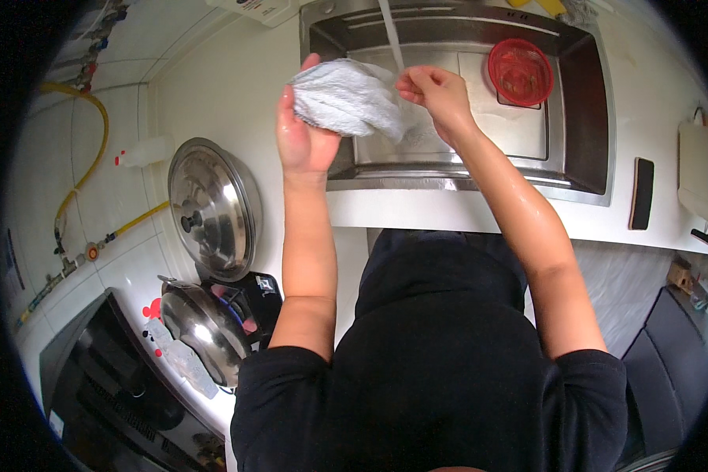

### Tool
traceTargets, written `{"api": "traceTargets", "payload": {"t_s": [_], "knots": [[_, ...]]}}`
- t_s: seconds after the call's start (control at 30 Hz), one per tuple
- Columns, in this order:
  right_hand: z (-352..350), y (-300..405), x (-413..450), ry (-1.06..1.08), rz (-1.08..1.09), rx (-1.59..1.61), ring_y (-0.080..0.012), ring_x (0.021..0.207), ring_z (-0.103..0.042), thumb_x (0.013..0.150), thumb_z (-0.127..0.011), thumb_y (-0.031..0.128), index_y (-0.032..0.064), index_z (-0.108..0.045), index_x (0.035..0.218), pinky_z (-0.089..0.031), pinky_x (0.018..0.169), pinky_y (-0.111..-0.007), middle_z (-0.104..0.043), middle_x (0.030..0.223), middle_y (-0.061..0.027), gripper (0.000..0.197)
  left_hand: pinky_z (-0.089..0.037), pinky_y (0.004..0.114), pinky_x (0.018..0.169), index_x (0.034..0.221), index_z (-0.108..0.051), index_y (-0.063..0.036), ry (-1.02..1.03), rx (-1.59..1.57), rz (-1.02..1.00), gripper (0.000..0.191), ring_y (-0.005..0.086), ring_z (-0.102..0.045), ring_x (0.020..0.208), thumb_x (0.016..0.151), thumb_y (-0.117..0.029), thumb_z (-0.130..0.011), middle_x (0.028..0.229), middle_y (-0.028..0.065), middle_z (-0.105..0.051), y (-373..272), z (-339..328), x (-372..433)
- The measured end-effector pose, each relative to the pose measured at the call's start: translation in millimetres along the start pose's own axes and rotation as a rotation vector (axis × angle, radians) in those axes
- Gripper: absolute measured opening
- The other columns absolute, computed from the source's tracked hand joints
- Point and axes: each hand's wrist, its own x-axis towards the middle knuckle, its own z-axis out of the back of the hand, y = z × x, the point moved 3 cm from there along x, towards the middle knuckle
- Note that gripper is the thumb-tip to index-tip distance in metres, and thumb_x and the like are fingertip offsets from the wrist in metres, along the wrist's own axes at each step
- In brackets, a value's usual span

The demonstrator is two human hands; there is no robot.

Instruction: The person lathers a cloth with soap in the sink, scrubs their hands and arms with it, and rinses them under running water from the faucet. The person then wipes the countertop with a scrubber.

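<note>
A white terry cloth (351, 97) hangs over my left hand (310, 127), gripped between thumb and fingers above the left part of a stainless steel sink (448, 184). The cloth's right end droops and looks blurred. Just right of it is my right hand (436, 97), its fingers curled together and nothing visible in them. A thin stream of water (392, 35) comes down from the top of the view and meets the fingertips of that hand. Wet shine shows on my right forearm.
A red plastic basket (520, 72) sits in the sink's right part. On the left counter stand a lidded steel pot (212, 209) and a steel pan (203, 330) by a stove. A black phone-like slab (643, 193) lies right of the sink. Yellow gas hoses (103, 127) run along the wall.
</note>
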Motion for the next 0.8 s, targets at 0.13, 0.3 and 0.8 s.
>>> {"api": "traceTargets", "payload": {"t_s": [0.13,0.3,0.8], "knots": [[11.7,-31.1,28.9,0.008,-0.082,-0.261,-0.0142,0.072,-0.06,0.084,-0.054,0.015,-0.0048,-0.061,0.085,-0.049,0.066,-0.024,-0.062,0.078,-0.0092,0.021,-0.028,0.048,0.1,0.129,-0.034,-0.0026,0.056,-0.137,-0.006,0.048,0.0331,-0.039,0.118,0.091,-0.031,-0.033,0.127,0.0168,-0.042,-18.8,2.2,-2.8],[13.1,-35.9,41.3,0.023,0.029,-0.885,-0.0234,0.066,-0.063,0.075,-0.06,0.019,0.0015,-0.066,0.082,-0.049,0.065,-0.033,-0.063,0.066,-0.0143,0.02,-0.029,0.047,0.1,0.129,-0.036,-0.0041,0.186,-0.257,-0.03,0.048,0.0328,-0.039,0.117,0.09,-0.033,-0.034,0.126,0.016,-0.043,-41.9,-4.2,-8.5],[-18.2,-29.5,21.3,0.343,0.32,-0.491,-0.0195,0.087,-0.058,0.078,-0.06,0.028,0.0088,-0.062,0.102,-0.043,0.077,-0.03,-0.062,0.092,-0.0098,0.03,-0.032,0.05,0.097,0.127,-0.037,0.0008,0.271,-0.264,0.084,0.049,0.0356,-0.046,0.112,0.089,-0.03,-0.036,0.12,0.0189,-0.05,-37.6,12.0,8.9]]}}
